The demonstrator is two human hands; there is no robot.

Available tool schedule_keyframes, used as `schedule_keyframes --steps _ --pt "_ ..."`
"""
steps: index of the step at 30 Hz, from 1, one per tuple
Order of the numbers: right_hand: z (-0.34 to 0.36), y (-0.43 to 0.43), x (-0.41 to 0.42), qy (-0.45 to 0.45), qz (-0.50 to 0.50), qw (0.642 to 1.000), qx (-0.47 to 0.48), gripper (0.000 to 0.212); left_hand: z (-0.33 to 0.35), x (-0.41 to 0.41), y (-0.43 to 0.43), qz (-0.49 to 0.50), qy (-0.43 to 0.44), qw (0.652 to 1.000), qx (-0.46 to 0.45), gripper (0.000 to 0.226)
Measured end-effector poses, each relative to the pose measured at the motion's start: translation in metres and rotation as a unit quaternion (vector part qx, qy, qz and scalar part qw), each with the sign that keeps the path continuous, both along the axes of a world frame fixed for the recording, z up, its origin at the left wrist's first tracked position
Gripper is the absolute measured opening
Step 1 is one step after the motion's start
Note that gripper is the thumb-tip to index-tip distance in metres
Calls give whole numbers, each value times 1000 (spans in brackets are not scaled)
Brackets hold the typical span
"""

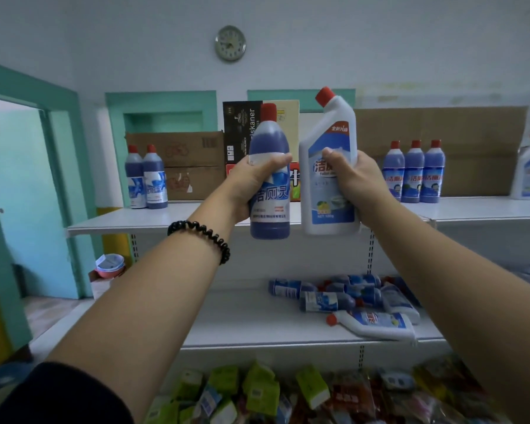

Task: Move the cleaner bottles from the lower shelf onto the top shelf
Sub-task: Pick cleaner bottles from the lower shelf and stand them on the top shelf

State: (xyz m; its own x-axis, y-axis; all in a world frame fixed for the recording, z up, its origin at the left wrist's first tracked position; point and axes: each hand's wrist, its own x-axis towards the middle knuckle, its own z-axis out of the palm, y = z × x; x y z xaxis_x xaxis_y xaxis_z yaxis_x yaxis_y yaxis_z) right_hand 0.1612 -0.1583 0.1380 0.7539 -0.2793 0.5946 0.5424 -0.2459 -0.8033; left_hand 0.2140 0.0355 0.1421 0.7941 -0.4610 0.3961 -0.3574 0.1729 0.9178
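A left hand (251, 185) grips a red-capped blue plastic cleaner bottle (270, 139), a right hand (360, 182) a white angled-neck bottle (328, 206), both aloft at twelve o'clock before the white top shelf (178, 214); likely full, rigid, best held mid-body.

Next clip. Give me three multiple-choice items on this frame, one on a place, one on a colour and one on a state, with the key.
1. Where does the row of three blue bottles stand?
A. in a cardboard box
B. on the top shelf
C. on the floor

2. What colour is the cap of the white bottle that the right hand grips?
A. green
B. yellow
C. red

3. How are the bottles on the lower shelf?
A. lying on their sides in a heap
B. upright in a neat row
C. packed in a crate

Key: 1 B, they stand upright on the top board in front of the cardboard; 2 C, the cap on the angled neck is red; 3 A, they lie flat, some across one another.
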Motion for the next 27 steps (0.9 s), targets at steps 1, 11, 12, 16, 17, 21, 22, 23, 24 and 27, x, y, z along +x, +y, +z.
schedule_keyframes --steps 1,11,12,16,17,21,22,23,24,27 --pt "-2 2 4 -5 5 1000 -4 41 -2 2 1 8 -7 1000 -1 38" --pt "-22 53 63 -15 47 999 -5 27 -18 54 49 205 -64 977 -16 62" --pt "-21 60 72 -15 47 999 -5 28 -17 63 58 222 -67 973 -10 63" --pt "-17 86 121 -16 39 999 11 42 -9 108 94 281 -66 957 0 56" --pt "-16 94 134 -17 39 999 15 42 -8 122 103 290 -64 955 3 55" --pt "-12 126 186 -16 31 999 25 40 -3 179 141 306 -49 950 43 55" --pt "-11 134 198 -17 25 999 25 40 -2 193 149 306 -52 949 59 57" --pt "-10 141 210 -17 17 999 25 38 -1 207 157 305 -57 948 74 61" --pt "-9 147 221 -18 12 999 27 36 0 221 164 305 -62 946 87 67" --pt "-9 162 251 -12 -2 999 43 34 0 261 181 314 -77 940 109 81"
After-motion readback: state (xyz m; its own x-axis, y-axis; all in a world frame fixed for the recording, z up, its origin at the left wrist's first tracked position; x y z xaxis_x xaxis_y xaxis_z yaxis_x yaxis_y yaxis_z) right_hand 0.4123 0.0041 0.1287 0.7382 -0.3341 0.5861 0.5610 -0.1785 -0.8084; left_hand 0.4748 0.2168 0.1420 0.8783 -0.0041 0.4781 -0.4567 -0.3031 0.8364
